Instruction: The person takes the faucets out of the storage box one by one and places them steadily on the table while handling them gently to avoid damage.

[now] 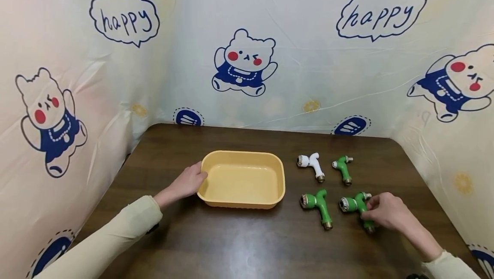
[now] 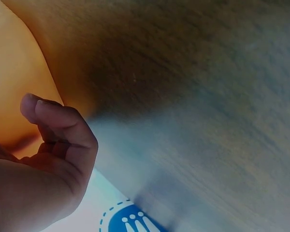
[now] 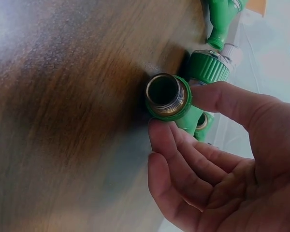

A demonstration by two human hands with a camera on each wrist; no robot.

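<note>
A yellow plastic basin (image 1: 243, 183) stands on the table, and my left hand (image 1: 187, 182) grips its left rim with the thumb over the inside. In the left wrist view, the curled fingers (image 2: 63, 118) lie against the basin wall (image 2: 26, 63). My right hand (image 1: 390, 212) pinches a green faucet (image 1: 351, 204) at the front right, between thumb and fingers. The right wrist view shows its threaded metal end (image 3: 166, 96) facing the camera. Left of it lies another green faucet (image 1: 321, 208); behind are a white faucet (image 1: 313, 165) and a smaller green faucet (image 1: 342, 169).
The dark wooden table (image 1: 239, 244) has rounded back corners. A pale curtain (image 1: 308, 68) printed with cartoon bears hangs close behind the table and along both sides.
</note>
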